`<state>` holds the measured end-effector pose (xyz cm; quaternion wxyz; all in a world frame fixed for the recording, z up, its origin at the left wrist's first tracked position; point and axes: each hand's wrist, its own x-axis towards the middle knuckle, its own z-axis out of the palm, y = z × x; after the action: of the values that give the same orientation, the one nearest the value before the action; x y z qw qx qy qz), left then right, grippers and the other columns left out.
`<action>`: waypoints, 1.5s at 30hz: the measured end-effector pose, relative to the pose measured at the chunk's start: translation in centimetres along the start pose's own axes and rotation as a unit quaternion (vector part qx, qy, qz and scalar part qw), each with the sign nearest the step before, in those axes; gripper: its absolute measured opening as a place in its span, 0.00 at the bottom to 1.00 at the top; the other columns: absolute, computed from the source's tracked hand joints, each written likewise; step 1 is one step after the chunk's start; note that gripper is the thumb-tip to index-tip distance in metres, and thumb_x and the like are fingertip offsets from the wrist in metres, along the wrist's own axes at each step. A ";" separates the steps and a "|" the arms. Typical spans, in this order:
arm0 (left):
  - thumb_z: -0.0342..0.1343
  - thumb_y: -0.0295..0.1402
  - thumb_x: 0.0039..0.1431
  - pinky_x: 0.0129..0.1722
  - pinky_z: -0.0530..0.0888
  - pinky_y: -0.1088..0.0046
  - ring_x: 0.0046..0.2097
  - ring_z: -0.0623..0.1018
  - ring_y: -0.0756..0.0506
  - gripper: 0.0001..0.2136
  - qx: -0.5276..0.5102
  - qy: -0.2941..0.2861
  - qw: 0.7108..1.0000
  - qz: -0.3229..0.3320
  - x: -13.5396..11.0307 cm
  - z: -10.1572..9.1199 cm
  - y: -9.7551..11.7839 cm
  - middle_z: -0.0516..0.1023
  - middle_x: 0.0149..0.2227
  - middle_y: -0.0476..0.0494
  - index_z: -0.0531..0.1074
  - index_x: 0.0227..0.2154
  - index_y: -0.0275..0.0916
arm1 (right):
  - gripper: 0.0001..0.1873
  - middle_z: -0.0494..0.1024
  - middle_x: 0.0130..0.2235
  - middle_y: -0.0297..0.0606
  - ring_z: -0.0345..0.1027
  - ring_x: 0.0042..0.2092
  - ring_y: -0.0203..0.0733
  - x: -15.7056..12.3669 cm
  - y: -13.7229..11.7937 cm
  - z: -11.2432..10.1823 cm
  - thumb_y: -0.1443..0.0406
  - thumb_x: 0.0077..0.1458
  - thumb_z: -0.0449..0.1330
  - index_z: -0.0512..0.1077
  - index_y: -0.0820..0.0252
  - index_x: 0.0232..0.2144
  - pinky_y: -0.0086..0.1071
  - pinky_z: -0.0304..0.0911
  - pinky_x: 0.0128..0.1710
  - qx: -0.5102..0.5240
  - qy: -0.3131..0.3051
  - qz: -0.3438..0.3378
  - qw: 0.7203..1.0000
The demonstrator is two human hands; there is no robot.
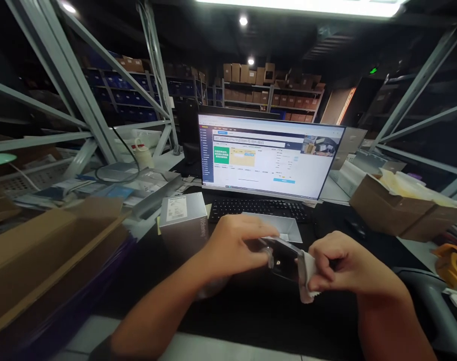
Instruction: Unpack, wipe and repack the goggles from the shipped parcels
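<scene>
My left hand [234,245] grips the left end of a dark, glossy, flat item [283,258] held above the black desk. My right hand [337,265] pinches a small white cloth or wrapper [307,278] against the item's right end. Both hands are closed around it, just in front of a black keyboard [258,208]. A grey product box [183,223] with a white label stands to the left of my left hand. An open grey box lid or tray [284,228] lies behind the hands.
A lit monitor [268,155] stands behind the keyboard. A long cardboard box [44,255] lies at left, an open carton with paper [397,203] at right. Metal shelving [81,105] frames both sides. A chair armrest [431,301] is at lower right.
</scene>
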<state>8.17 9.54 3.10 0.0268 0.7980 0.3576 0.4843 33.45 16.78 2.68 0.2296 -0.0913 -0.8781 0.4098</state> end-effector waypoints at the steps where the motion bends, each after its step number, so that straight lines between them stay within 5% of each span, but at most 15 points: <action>1: 0.61 0.22 0.47 0.41 0.79 0.71 0.37 0.83 0.46 0.14 -0.003 -0.002 1.000 -0.007 0.0 -0.1 0.0 0.85 0.36 0.47 0.82 0.38 0.40 | 0.24 0.70 0.19 0.32 0.63 0.21 0.32 -0.1 0.0 0.0 0.61 0.54 0.69 0.59 0.59 0.16 0.27 0.53 0.22 0.005 0.004 0.007 1.000; 6: 0.60 0.22 0.50 0.46 0.80 0.68 0.40 0.83 0.46 0.15 0.089 -0.008 0.996 0.014 -0.5 0.0 0.3 0.85 0.40 0.48 0.80 0.41 0.40 | 0.24 0.72 0.19 0.33 0.68 0.23 0.36 0.4 -0.6 1.3 0.61 0.53 0.69 0.58 0.58 0.18 0.26 0.55 0.22 0.016 0.075 0.064 0.995; 13: 0.54 0.25 0.64 0.59 0.74 0.60 0.49 0.81 0.44 0.07 0.251 0.006 0.951 0.182 -0.9 1.7 0.7 0.83 0.45 0.43 0.75 0.42 0.33 | 0.22 0.63 0.18 0.27 0.56 0.21 0.30 2.4 -1.5 5.9 0.63 0.54 0.67 0.59 0.59 0.18 0.24 0.53 0.20 -0.145 0.253 0.059 0.955; 16: 0.54 0.23 0.63 0.62 0.71 0.54 0.59 0.74 0.40 0.15 0.260 0.051 0.957 0.121 -0.6 1.3 0.8 0.78 0.54 0.40 0.71 0.53 0.34 | 0.23 0.63 0.19 0.27 0.55 0.18 0.30 2.6 -0.8 5.6 0.58 0.55 0.67 0.58 0.57 0.20 0.24 0.51 0.16 -0.009 0.310 0.108 0.945; 19: 0.54 0.20 0.59 0.57 0.74 0.55 0.55 0.75 0.39 0.20 0.276 0.123 0.953 -0.002 -0.7 0.9 1.2 0.78 0.51 0.39 0.69 0.54 0.36 | 0.24 0.65 0.20 0.27 0.58 0.19 0.31 2.9 0.1 4.6 0.55 0.53 0.69 0.57 0.56 0.23 0.23 0.53 0.16 0.140 0.376 0.119 0.908; 23: 0.60 0.24 0.49 0.53 0.77 0.54 0.53 0.75 0.37 0.26 0.251 0.045 0.963 -0.083 -1.5 2.3 1.5 0.75 0.51 0.37 0.67 0.53 0.36 | 0.24 0.66 0.20 0.28 0.58 0.21 0.29 3.9 0.3 4.8 0.56 0.50 0.71 0.59 0.57 0.22 0.22 0.56 0.20 0.210 0.387 0.090 0.893; 27: 0.65 0.31 0.44 0.48 0.78 0.49 0.50 0.76 0.32 0.28 0.264 0.037 0.961 -0.070 -2.3 4.8 1.2 0.76 0.47 0.32 0.65 0.50 0.32 | 0.23 0.67 0.18 0.28 0.57 0.19 0.30 4.5 -0.1 6.8 0.58 0.47 0.72 0.61 0.58 0.19 0.23 0.54 0.18 0.145 0.393 0.079 0.905; 32: 0.58 0.27 0.55 0.46 0.79 0.50 0.48 0.77 0.33 0.18 0.258 0.084 0.962 -0.024 -2.3 6.1 0.1 0.77 0.46 0.31 0.65 0.48 0.33 | 0.21 0.67 0.15 0.29 0.58 0.17 0.30 4.1 -0.2 8.1 0.64 0.51 0.68 0.61 0.58 0.15 0.23 0.52 0.17 -0.069 0.427 0.024 0.902; 37: 0.61 0.26 0.53 0.53 0.77 0.59 0.53 0.77 0.38 0.20 0.084 0.028 0.995 -0.045 -1.8 5.7 -0.1 0.76 0.51 0.35 0.66 0.49 0.38 | 0.25 0.64 0.12 0.26 0.57 0.13 0.30 3.2 -0.8 6.7 0.62 0.48 0.71 0.57 0.56 0.17 0.22 0.47 0.12 0.057 0.431 0.096 0.896; 41: 0.56 0.15 0.46 0.63 0.69 0.65 0.63 0.70 0.42 0.29 -0.013 -0.063 0.997 -0.046 -1.8 5.7 0.1 0.70 0.61 0.38 0.65 0.53 0.41 | 0.30 0.61 0.15 0.23 0.51 0.16 0.26 2.7 -1.1 3.6 0.63 0.37 0.76 0.53 0.57 0.17 0.21 0.49 0.14 0.177 0.448 0.132 0.866; 45: 0.50 0.13 0.45 0.66 0.64 0.67 0.67 0.64 0.44 0.28 -0.044 -0.086 0.995 -0.040 -2.2 6.4 -0.1 0.62 0.67 0.40 0.65 0.50 0.41 | 0.34 0.61 0.15 0.22 0.50 0.17 0.27 3.0 0.1 1.1 0.62 0.34 0.77 0.51 0.56 0.19 0.21 0.49 0.15 0.324 0.443 0.140 0.824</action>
<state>12.55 10.25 -2.00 0.1119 0.8199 0.3640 0.4275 30.31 17.13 2.96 0.5503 -0.3057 -0.4759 0.6142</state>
